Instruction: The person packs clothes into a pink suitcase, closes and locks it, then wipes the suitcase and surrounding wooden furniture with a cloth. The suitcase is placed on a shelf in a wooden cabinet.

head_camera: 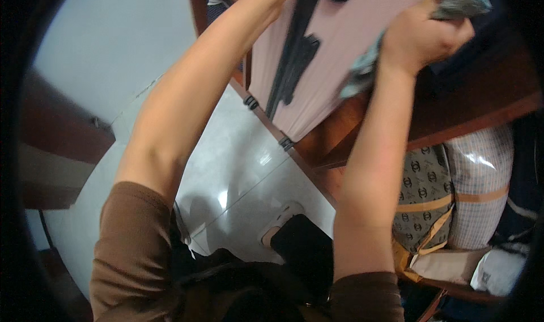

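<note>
My right hand (425, 39) is closed around a grey-green cloth (463, 1). Part of the same-coloured cloth (363, 71) hangs out on the other side of the wrist. A pink ribbed suitcase (335, 37) stands before me, with black fittings (299, 69) along its side and small dark wheels (287, 143) at its lower end. The right hand is beside the suitcase's right edge; whether the cloth touches it I cannot tell. My left forearm reaches up past the suitcase's left side, and the left hand is cut off by the top edge of the view.
Brown wooden furniture (463, 105) surrounds the suitcase. On a lower shelf at right are a patterned bag (425, 194), a plastic-wrapped checked bundle (480, 186) and a white packet (501, 271). Glossy tiled floor (238, 164) lies below, with my shoe (287, 213). A reddish-brown wooden piece (63, 118) stands left.
</note>
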`<state>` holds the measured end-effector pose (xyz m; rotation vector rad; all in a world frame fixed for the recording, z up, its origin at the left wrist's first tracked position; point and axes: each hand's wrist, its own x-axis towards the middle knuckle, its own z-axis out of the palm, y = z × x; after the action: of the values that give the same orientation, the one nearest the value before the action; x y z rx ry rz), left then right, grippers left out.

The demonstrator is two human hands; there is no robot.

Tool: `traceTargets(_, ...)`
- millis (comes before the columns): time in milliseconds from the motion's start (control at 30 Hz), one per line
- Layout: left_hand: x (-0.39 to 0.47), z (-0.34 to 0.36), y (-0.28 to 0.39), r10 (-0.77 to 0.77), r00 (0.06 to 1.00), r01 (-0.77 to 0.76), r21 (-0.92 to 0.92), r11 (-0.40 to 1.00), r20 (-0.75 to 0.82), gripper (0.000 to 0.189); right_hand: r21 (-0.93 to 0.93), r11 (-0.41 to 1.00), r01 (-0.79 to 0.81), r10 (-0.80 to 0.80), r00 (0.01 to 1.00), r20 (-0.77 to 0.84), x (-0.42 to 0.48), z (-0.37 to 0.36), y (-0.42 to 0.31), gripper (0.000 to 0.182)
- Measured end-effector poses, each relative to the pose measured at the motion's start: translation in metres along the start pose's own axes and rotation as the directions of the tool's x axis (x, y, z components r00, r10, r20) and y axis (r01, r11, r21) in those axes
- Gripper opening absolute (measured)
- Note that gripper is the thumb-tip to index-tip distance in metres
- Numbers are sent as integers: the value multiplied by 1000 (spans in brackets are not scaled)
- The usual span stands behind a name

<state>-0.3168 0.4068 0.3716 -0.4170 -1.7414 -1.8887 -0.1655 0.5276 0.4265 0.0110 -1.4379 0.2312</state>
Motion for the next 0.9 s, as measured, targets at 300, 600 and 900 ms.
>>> traceTargets(300,31,49,-65,-154,719,-118,337,934,678,103,-190,852,-488,489,871,-44,4,43,80,54)
traceTargets(600,-158,-203,-13,-374,181,-237,409,881,910,73,-44,846,-531,533,845,51,-127,17,102,55)
traceTargets(900,-280,-293,28,-684,104,-186,690,700,722,57,-271,898,-347,377,924,66,-164,22,85,89)
